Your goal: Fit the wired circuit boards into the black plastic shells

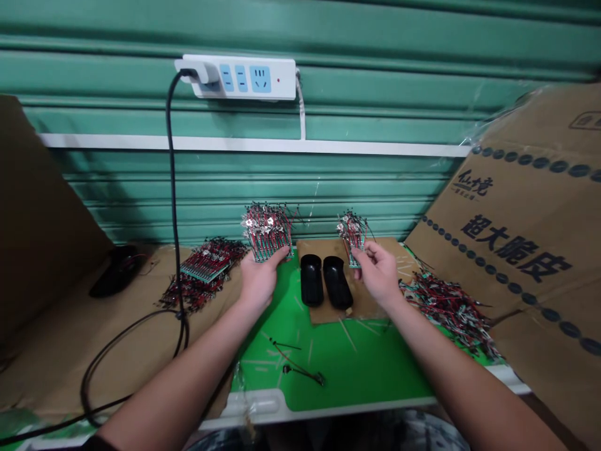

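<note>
My left hand [260, 277] is closed on a wide circuit board panel [267, 233] bristling with red and black wires. A narrower wired board piece [352, 238] is pinched in my right hand [375, 269]. Both are held up near the green wall, apart from each other. Between my hands, two black plastic shells [312, 280] lie side by side on a cardboard piece [323, 314]. Nearer to me, a few loose wires with small parts [300, 369] rest on the green table top [357, 369].
Wired boards [206, 266] are stacked at the left, beside a black shell [117, 270] and a looping black cable [173, 188]. A wire heap [453, 310] lies right, against a large carton [530, 219]. A power strip [253, 78] hangs on the wall.
</note>
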{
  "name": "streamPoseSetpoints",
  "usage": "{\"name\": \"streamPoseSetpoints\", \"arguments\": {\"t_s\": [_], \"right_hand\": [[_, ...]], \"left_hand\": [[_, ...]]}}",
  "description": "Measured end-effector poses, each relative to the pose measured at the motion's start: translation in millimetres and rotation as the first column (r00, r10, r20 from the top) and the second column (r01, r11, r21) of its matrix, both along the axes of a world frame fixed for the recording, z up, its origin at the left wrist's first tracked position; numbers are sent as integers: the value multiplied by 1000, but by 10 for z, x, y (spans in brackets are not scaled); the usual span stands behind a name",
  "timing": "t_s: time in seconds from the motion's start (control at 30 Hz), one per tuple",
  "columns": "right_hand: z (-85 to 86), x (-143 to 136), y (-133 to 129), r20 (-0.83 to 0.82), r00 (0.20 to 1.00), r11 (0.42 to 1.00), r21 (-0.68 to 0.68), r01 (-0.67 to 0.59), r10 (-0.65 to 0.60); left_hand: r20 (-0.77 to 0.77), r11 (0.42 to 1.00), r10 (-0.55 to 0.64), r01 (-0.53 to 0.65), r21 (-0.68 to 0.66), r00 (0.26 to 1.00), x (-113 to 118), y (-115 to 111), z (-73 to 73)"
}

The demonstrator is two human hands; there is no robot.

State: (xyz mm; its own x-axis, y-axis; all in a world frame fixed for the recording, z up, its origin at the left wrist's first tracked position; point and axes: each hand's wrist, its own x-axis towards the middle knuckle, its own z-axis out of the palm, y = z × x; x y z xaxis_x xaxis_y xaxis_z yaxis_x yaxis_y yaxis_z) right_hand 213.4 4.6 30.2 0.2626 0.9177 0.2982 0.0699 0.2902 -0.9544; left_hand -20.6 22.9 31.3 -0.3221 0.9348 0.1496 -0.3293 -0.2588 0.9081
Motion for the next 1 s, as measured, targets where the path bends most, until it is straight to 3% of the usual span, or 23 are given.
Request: {"name": "streamPoseSetpoints", "arguments": {"t_s": [0.1,0.2,0.43,0.63,0.7,0.77,0.9,1.0], "right_hand": [[0,49,31,16,999,999,5,34,-34],[-18,115,77,51,997,998,15,59,-60],[-125,258,209,108,989,995,5,99,-98],[-123,243,221,-1,998,998,-27,65,-65],[-104,213,209,-80,996,998,-55,30,-34],[-82,173,187,-165,986,997,-75,-10,-2],[-53,67,118,-269,961,990,-99,-102,72],[-63,-23,65,-295,946,978,-116,-176,136]], "left_hand": [[16,1000,14,-14,8,1000,-32,9,55],[-76,999,22,-25,-38,997,-89,49,72],[-314,971,-33,-45,-236,949,-241,233,-46],[-569,916,-165,-87,-390,806,-351,311,-165],[-643,897,-240,-86,-433,727,-396,320,-171],[-760,886,-296,-132,-445,578,-434,315,-148],[-943,908,-228,-296,-296,244,-468,257,-50],[-963,911,-252,-312,-269,93,-459,185,3]]}}
